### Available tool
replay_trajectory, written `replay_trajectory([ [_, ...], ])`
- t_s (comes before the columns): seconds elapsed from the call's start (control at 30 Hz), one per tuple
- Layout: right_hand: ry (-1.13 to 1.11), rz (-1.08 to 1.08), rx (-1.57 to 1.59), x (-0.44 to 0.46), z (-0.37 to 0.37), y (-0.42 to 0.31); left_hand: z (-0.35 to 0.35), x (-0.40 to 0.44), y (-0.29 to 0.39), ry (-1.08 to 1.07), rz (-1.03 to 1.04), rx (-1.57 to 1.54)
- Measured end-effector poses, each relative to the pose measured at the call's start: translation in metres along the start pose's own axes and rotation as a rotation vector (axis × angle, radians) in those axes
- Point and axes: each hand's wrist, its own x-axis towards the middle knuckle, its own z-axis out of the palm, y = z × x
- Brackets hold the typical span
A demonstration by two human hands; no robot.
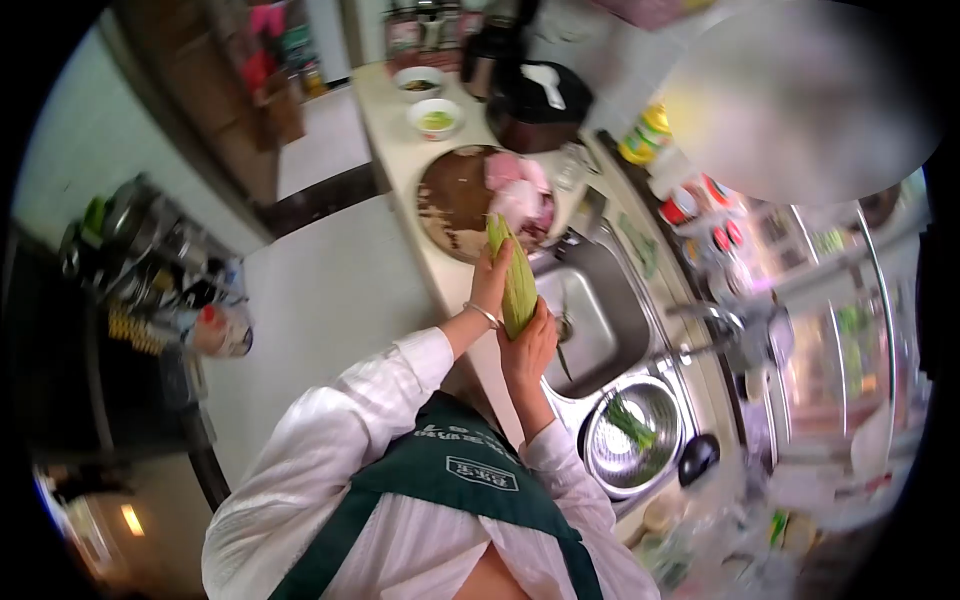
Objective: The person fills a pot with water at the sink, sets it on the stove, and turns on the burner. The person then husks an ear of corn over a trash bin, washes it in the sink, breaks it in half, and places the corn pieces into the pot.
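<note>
Head view: both forearms extend forward and converge. Left hand (490, 280) grips the upper section of a husk-covered corn ear (520, 292); right hand (530, 338) clasps its lower end. Ear is held tilted beside the sink (610, 315), near the round chopping board (448, 190).

Pink meat (517, 200) on a round board (450, 195), green stalks (628, 424) in a steel bowl (608, 458)

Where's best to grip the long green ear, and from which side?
Probably around the middle of the green ear, coming from its right and closing across its length. It is long and slim, and that stretch is uncovered on the right, while the left hand covers its left side and the right hand holds the near end.
</note>
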Motion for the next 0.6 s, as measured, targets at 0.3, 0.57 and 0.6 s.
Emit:
replay_trajectory([
  [0.3, -0.277, -0.425, 0.278, 0.006, 0.087, -0.133, -0.155, -0.017, 0.111, 0.599, 0.259, -0.154],
  [0.57, -0.805, -0.643, 0.885, -0.045, 0.184, -0.273, -0.343, -0.09, 0.177, 0.933, 0.369, -0.197],
  [0.6, -0.875, -0.584, 1.003, -0.058, 0.199, -0.295, -0.363, -0.1, 0.183, 0.983, 0.398, -0.194],
])
